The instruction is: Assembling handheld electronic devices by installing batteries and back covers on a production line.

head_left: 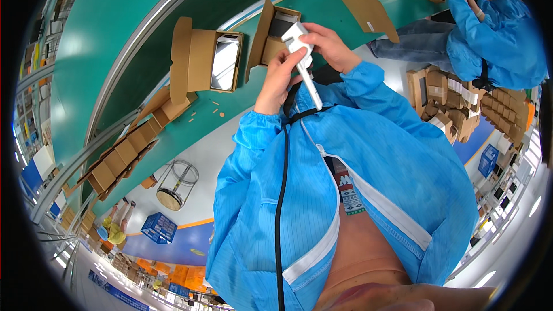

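Both hands are raised in front of my chest around a white plastic piece (298, 37) with a broad, notched head and a long narrow bar pointing down toward my jacket. My left hand (278, 78) grips it from the left, the thumb lying on its face. From the upper right, my right hand (329, 45) pinches the head between thumb and fingers. Just beyond them on the green bench stands an open cardboard box (272, 50) with something dark grey inside. To its left, another open box (200, 60) holds a flat white item (226, 62).
A row of open cardboard boxes (124, 152) lines the bench (236, 103) at left. An upright flap (366, 3) rises at the far right. A co-worker in blue (489, 40) works there beside stacked cartons (455, 101). A round stool (171, 197) and blue crate (159, 227) stand on the floor.
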A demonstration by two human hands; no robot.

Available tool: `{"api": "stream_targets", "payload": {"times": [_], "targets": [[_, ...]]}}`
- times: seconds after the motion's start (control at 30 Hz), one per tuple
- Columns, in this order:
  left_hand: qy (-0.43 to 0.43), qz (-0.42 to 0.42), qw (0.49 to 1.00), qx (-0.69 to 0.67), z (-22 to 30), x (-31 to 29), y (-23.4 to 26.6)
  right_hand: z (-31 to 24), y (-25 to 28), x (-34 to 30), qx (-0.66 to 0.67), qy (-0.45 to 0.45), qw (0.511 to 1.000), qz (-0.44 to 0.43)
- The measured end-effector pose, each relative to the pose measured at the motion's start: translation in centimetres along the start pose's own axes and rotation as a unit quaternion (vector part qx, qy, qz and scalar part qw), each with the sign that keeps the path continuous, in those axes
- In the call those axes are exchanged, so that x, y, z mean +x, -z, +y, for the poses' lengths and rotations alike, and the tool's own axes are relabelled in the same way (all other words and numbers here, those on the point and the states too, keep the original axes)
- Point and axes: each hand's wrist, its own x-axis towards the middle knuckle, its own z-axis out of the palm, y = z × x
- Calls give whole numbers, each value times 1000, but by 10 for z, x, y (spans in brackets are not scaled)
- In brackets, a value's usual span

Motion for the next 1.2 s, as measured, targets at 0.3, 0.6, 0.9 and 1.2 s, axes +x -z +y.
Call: {"api": "stream_targets", "payload": {"times": [0.3,0.6,0.9,1.2], "targets": [[-74,78,991,-76,-28,-16,21,55,18,106,-267,-33,955,123],[-175,116,963,-171,-16,-75,40,79,-22,163,-780,179,580,153],[-222,115,949,-190,27,-72,42,35,-14,90,-511,275,811,79],[-241,78,952,-173,60,-52,28,-48,-48,-32,-285,460,839,61]]}}
